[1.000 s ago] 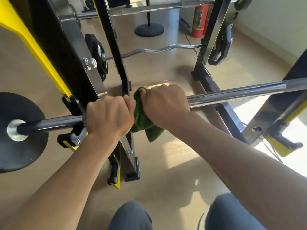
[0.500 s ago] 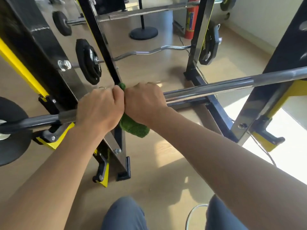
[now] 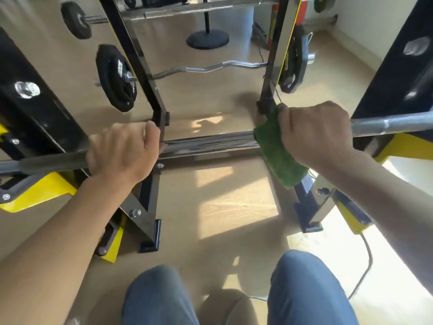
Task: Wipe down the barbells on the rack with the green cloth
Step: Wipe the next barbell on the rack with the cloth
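Note:
A chrome barbell (image 3: 208, 144) runs across the head view, resting on the black and yellow rack (image 3: 39, 193). My left hand (image 3: 121, 153) grips the bar left of centre. Further right, my right hand (image 3: 314, 132) holds the green cloth (image 3: 278, 156) wrapped around the same bar, with the cloth's loose end hanging below it. A bare shiny stretch of bar lies between my hands. A curl bar (image 3: 210, 68) with black plates and another straight bar (image 3: 194, 8) sit on the rack behind.
Black rack uprights (image 3: 138, 66) stand just behind the bar. A black weight plate (image 3: 114, 77) hangs at the left, another plate (image 3: 295, 64) at the right. A round black stand base (image 3: 207, 38) sits on the wooden floor. My knees (image 3: 234, 292) are below; a cable (image 3: 365, 261) trails right.
My right hand has slid the cloth rightward along the bar, away from my left hand, which stays gripping the bar. The view has shifted too.

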`<state>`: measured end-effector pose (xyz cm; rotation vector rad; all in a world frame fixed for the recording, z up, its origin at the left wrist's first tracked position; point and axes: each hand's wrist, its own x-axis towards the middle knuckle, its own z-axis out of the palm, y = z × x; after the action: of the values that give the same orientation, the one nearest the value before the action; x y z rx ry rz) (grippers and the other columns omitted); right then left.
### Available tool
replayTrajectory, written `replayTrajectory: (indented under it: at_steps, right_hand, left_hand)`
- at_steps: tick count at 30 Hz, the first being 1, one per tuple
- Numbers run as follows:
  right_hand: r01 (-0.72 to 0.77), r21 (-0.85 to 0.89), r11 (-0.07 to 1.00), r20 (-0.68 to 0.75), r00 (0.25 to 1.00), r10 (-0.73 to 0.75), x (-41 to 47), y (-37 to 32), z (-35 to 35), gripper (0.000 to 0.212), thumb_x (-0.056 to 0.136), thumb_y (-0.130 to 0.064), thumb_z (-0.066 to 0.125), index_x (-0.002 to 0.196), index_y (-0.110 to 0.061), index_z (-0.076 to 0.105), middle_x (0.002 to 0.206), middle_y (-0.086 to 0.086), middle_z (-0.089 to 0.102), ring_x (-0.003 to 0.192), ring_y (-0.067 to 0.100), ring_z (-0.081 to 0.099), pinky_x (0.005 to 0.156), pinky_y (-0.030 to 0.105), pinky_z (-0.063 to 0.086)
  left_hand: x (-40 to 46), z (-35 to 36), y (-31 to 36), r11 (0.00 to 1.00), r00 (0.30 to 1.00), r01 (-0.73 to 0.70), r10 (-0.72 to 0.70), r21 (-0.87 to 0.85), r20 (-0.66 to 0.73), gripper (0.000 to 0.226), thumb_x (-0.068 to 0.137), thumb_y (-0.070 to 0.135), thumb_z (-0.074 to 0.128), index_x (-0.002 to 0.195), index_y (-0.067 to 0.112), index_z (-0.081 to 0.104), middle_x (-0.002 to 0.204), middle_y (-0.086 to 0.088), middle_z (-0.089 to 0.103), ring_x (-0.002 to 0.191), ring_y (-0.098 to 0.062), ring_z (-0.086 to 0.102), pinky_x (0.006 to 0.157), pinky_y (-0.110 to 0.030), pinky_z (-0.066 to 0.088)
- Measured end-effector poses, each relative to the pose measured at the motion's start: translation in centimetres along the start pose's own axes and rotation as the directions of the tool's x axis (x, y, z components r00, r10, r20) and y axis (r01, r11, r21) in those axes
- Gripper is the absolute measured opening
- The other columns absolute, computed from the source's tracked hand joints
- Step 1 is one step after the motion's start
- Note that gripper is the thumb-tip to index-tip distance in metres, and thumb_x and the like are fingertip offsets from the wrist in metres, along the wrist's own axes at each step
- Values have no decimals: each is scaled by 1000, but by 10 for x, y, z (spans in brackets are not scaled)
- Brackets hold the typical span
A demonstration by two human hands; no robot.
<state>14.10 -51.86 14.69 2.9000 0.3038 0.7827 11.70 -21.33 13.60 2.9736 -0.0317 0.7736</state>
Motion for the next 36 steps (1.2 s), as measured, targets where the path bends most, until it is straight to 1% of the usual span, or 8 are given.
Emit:
replayTrajectory:
  at_steps: [6,9,12,15,21,27,30,36]
  right_hand:
    - [280,259,924,151,933,-325,24,-101,-22,32,104,-37,28,83,-20,45,64,-3,50,51,16,43,47,27,24]
    - [251,272,929,134,946,-295,20,-85,-20,42,105,-40,27,70,-21,37,60,-5,47,50,15,43,54,26,28]
    - [256,140,956,34,964,-263,2,8,-6,21,99,-26,35,83,-20,47,55,-3,46,51,24,49,57,32,38]
    - [116,119,986,92,988,-127,-12,89,1,52,103,-39,15,72,-15,49,48,-1,39,48,24,42,53,32,35]
    - [-29,106,994,-100,994,40,-12,70,9,48,100,-23,43,54,-15,51,42,-1,26,40,23,29,55,30,20]
    - [156,153,976,-65,987,-147,5,2,9,38,91,-19,42,55,-21,54,44,1,54,38,23,43,54,32,20]
    - [119,103,988,-20,993,-117,-2,39,7,46,102,-31,34,57,-23,42,43,-5,36,42,24,36,57,32,24]
    - [17,150,989,19,1000,-20,-20,125,12,52,106,-39,19,62,-20,39,47,-4,36,45,28,43,69,39,46]
  left_hand:
    - [5,-4,25,988,988,50,-29,-145,149,57,104,38,14,76,12,56,67,-8,54,64,-19,54,56,-27,37]
    - [18,-8,76,979,997,-11,27,-204,75,57,101,43,12,72,15,53,63,-6,53,61,-22,56,58,-31,46]
    - [28,-3,125,984,989,-79,98,-162,113,50,100,44,11,66,21,40,63,-7,48,63,-32,55,63,-40,51]
    - [26,6,156,981,974,-180,187,-67,125,44,107,42,21,75,20,43,65,-3,45,62,-26,47,58,-33,34]
    - [25,14,167,982,973,-166,149,86,178,46,102,35,22,67,17,44,56,2,33,47,-18,28,50,-32,17]
    - [23,7,172,997,987,-70,67,14,147,52,104,36,20,65,15,48,62,-5,48,57,-25,46,60,-34,33]
    - [24,12,169,998,985,-63,60,14,162,57,103,36,22,61,11,52,59,-6,52,54,-23,48,55,-32,35]
    - [24,14,166,998,985,-66,66,-9,162,56,102,33,25,54,14,48,57,-7,57,49,-23,51,47,-28,35]
